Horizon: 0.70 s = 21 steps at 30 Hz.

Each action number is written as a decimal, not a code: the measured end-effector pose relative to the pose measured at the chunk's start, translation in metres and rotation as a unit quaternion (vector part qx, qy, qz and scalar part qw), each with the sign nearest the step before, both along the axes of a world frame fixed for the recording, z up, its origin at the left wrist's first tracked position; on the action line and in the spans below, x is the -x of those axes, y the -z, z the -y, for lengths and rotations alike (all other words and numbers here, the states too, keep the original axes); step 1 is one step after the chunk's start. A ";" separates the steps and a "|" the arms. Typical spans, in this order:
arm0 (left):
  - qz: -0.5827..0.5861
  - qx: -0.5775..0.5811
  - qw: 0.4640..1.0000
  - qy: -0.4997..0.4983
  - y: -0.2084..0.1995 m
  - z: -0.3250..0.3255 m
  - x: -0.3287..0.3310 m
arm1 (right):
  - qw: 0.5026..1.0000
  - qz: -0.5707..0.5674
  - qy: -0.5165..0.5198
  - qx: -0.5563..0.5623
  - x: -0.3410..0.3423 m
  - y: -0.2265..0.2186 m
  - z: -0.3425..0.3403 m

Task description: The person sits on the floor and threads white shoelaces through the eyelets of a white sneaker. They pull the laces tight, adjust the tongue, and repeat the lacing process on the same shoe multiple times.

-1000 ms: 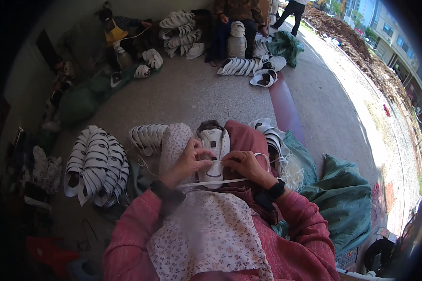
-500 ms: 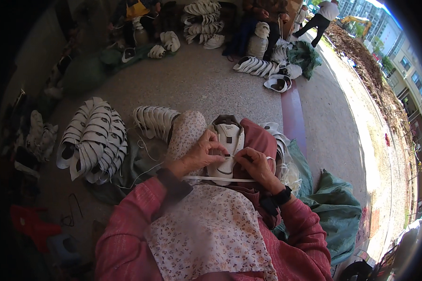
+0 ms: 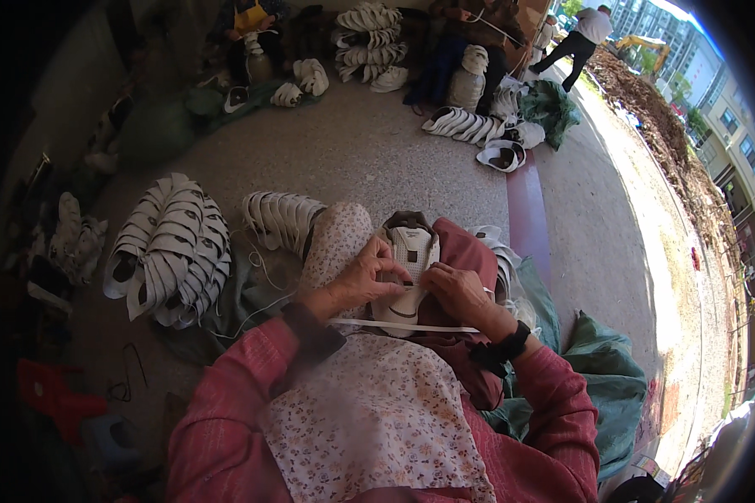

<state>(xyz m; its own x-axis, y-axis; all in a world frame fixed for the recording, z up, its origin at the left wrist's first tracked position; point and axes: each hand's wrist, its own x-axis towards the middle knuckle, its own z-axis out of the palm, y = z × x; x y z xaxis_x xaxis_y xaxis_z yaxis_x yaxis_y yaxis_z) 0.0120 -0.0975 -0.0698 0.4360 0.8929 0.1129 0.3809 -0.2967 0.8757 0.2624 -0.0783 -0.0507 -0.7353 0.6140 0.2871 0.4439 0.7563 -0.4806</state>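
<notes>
A white shoe upper [image 3: 409,245] with a dark collar and perforated tongue stands upright on my lap, toe toward me. My left hand [image 3: 362,283] is closed at its left edge, thumb and index finger bent together over the lacing area. On the other side, my right hand [image 3: 461,295] is closed in a pinch close to the upper, and a thin white lace end shows beside its knuckles. What lies between the fingertips is partly hidden. A flat white band [image 3: 403,324] runs across my lap below the toe.
Stacked white shoe uppers [image 3: 172,247] lie on the floor at left, with another row [image 3: 281,218] by my knee. Green sacking [image 3: 600,377] lies at right. Ahead, people sit among more uppers [image 3: 461,124]. A red object [image 3: 54,390] is at lower left.
My right hand has turned and shifted slightly right, away from the shoe's middle. The left hand stays nearly in place. The whole view has shifted slightly.
</notes>
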 end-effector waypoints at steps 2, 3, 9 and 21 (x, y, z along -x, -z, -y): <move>0.001 -0.002 1.000 0.002 -0.001 0.000 -0.001 | 0.999 -0.028 -0.016 0.009 -0.002 0.004 -0.004; 0.005 -0.003 1.000 0.001 0.000 0.000 -0.001 | 0.999 -0.041 -0.026 0.013 -0.002 0.005 -0.005; 0.014 0.000 1.000 -0.002 0.005 -0.001 0.001 | 0.996 0.072 0.002 -0.048 0.016 0.001 0.002; 0.012 -0.035 0.999 -0.004 0.000 0.000 0.002 | 0.997 0.070 0.012 -0.005 0.017 0.009 0.001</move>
<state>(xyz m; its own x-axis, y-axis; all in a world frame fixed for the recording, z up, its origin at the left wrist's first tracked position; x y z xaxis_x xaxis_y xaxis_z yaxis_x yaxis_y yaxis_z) 0.0104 -0.0979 -0.0700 0.4253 0.8859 0.1853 0.3633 -0.3546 0.8616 0.2449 -0.0795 -0.0598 -0.7541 0.6289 0.1893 0.5235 0.7496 -0.4051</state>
